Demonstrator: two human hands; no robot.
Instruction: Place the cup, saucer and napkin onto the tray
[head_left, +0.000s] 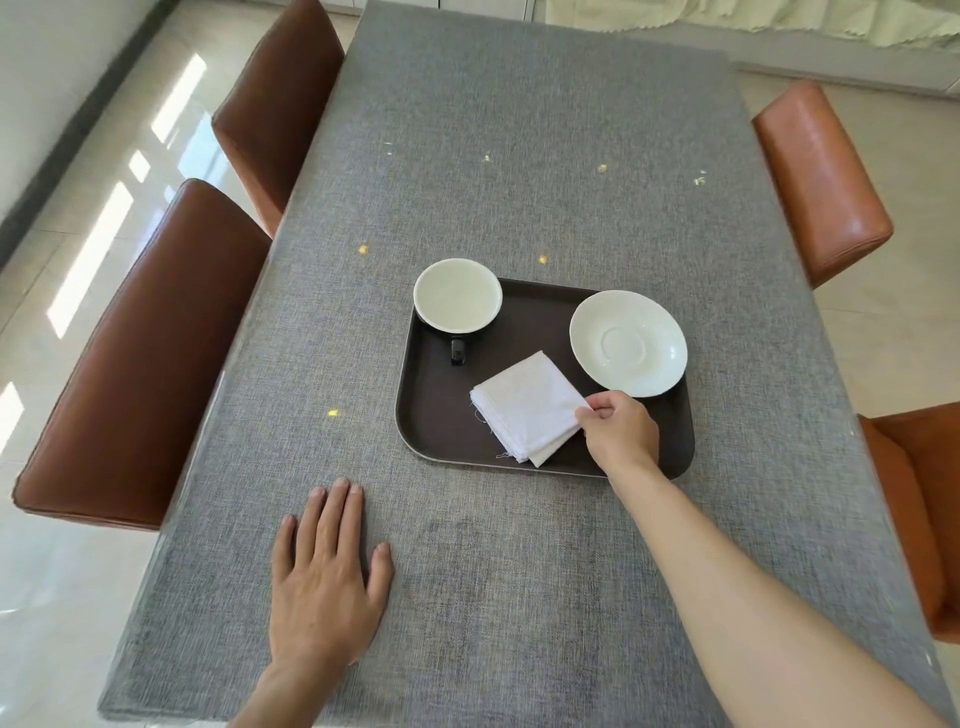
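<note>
My right hand (618, 431) pinches the right corner of the folded white cloth napkin (527, 408), which lies diamond-wise on the near half of the dark matte tray (415, 415). The glossy saucer (628, 343) sits far-right, the cup (457, 295) far-left. My left hand (324, 571) rests flat and empty on the grey woven worktop (519, 156).

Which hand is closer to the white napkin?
The right hand. Its fingers pinch the napkin's right corner on the tray. The left hand lies flat on the table, nearer the person, off the tray.
</note>
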